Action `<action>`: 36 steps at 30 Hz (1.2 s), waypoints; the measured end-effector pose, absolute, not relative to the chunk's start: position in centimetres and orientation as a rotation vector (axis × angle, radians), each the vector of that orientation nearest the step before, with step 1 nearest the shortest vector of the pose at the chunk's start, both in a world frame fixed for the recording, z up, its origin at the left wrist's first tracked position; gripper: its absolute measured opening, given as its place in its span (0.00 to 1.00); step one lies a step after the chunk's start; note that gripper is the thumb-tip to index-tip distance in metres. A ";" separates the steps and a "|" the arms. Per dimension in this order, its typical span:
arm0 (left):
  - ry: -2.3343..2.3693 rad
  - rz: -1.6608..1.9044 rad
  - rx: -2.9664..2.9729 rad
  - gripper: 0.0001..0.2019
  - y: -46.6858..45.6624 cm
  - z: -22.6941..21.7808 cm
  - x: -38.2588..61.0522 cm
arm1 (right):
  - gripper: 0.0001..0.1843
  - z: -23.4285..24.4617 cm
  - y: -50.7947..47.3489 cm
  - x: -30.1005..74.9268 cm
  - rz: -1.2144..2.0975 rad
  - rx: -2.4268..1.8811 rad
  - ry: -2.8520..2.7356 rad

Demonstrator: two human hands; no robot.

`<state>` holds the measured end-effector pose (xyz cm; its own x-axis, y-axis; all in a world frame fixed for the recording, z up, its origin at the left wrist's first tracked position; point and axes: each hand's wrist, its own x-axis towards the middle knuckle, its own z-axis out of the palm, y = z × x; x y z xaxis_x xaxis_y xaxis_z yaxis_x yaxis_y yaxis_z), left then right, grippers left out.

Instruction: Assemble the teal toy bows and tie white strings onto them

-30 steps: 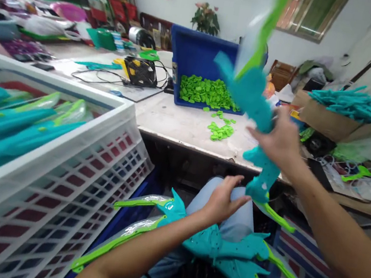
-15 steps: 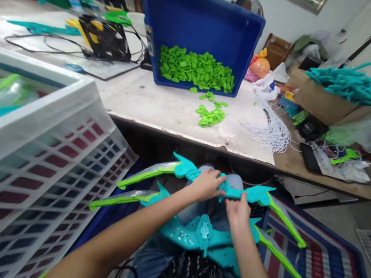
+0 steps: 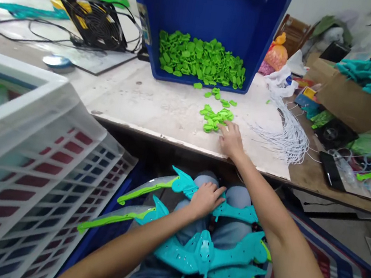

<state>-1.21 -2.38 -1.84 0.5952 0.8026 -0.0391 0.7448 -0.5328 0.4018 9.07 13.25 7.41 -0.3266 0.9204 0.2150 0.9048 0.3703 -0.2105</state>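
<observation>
Teal plastic toy parts with lime green blades lie across my lap. My left hand rests on the top teal part, fingers curled over it. My right hand reaches out onto the worn tabletop, its fingertips at a small pile of lime green plastic pieces. Whether it holds one of them is hidden. A tilted blue bin just behind holds many more of the green pieces.
A white slatted crate with teal parts stands at my left. A black fan and cables sit far left. White strings lie right of the pile. A cardboard box of teal parts stands at right.
My right hand let go of the teal part on my lap and reached forward to the green pieces on the table. My left hand stayed on the part. The view tilted further down.
</observation>
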 end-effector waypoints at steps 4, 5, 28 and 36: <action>1.280 0.236 2.328 0.21 -1.9 -1.6 -0.8 | 0.17 6.3 16.9 8.0 -0.009 -1.552 -2.503; 1.294 0.246 2.293 0.20 -1.8 -1.5 -0.8 | 0.17 6.1 16.6 8.4 -0.036 -1.529 -2.508; 1.288 0.059 2.026 0.22 -0.8 -0.2 0.0 | 0.12 4.6 18.7 11.5 -0.194 -1.206 -2.626; 1.310 0.087 2.042 0.22 -1.0 -0.5 0.0 | 0.12 5.1 18.5 9.6 -0.127 -1.286 -2.627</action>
